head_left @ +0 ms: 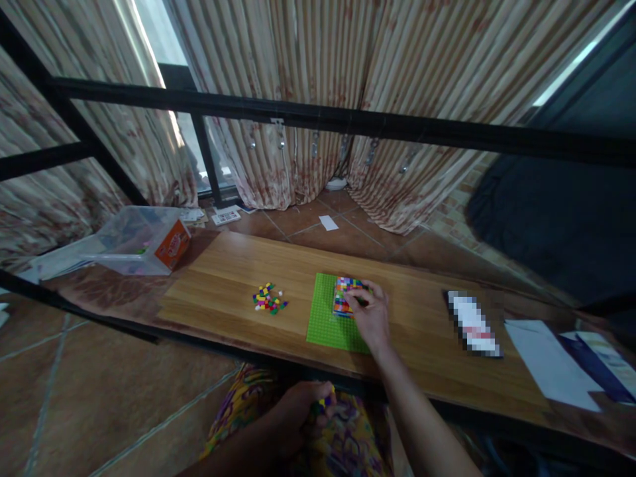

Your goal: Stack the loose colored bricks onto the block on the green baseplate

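Note:
A green studded baseplate [322, 311] lies on the wooden board, with a block of many-coloured toy bricks [342, 296] built up on it. Over the right side of this block rests my right hand [370, 311], thumb and fingers pinched together at its top; whatever sits between the fingertips is too small to make out. Low in front of the table edge, above my lap, my left hand [311, 404] is curled around several small toy bricks [326, 400], yellow and purple among them. A loose pile of small coloured bricks [269, 299] lies left of the baseplate.
A clear plastic bin [134, 242] with an orange label stands at the board's left end. Toward the right lie a blurred-out phone-shaped object [474, 324] and white paper sheets [549, 361]. A black metal bar [318, 116] crosses behind the wooden board [213, 285], before the curtains.

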{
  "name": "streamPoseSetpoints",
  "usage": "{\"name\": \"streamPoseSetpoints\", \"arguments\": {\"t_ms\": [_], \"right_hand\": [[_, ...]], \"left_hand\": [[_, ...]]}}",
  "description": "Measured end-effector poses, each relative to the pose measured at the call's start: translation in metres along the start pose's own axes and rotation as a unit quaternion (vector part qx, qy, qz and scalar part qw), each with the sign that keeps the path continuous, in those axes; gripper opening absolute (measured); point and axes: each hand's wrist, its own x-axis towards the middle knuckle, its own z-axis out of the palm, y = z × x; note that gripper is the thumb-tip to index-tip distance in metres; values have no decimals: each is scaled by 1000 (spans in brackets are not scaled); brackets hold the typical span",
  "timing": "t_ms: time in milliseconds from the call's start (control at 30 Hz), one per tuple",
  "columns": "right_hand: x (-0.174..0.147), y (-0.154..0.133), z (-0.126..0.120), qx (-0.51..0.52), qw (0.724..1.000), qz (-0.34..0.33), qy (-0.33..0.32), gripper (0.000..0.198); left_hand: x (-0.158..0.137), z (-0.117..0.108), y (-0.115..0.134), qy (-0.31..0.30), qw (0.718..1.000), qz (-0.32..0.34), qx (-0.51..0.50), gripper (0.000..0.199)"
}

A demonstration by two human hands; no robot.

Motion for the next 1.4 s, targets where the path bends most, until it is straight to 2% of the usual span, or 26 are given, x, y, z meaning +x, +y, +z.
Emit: {"name": "streamPoseSetpoints", "arguments": {"t_ms": [333,567,767,833,900,1000,1100,1200,1400], "right_hand": [[3,-2,15,84,991,94,49,6],[4,-4,17,96,990,91,50,7],[0,-12,-5,96,993,58,33,15],[-14,-19,-16,84,994,53,49,20],[-38,-28,-26,100,992,70,32,24],[-85,-44,-33,174,965,162,-108,32],[-125,-58,-35,246,911,255,-211,38],[-142,-66,-36,298,868,320,-233,43],[-140,-63,-45,334,857,322,-222,34]], "left_hand": [[0,1,1,6,1000,-1,9,37],[-6,7,8,6,1000,2,21,37],[-15,10,8,8,999,0,32,39],[-15,9,7,11,1000,4,7,41],[-14,8,6,5,1000,10,-19,42],[-12,6,6,-21,999,22,-44,41],[-11,6,9,-38,997,34,-53,41],[-11,7,10,-43,998,33,-44,42],[-10,9,10,-55,997,37,-39,39]]}}
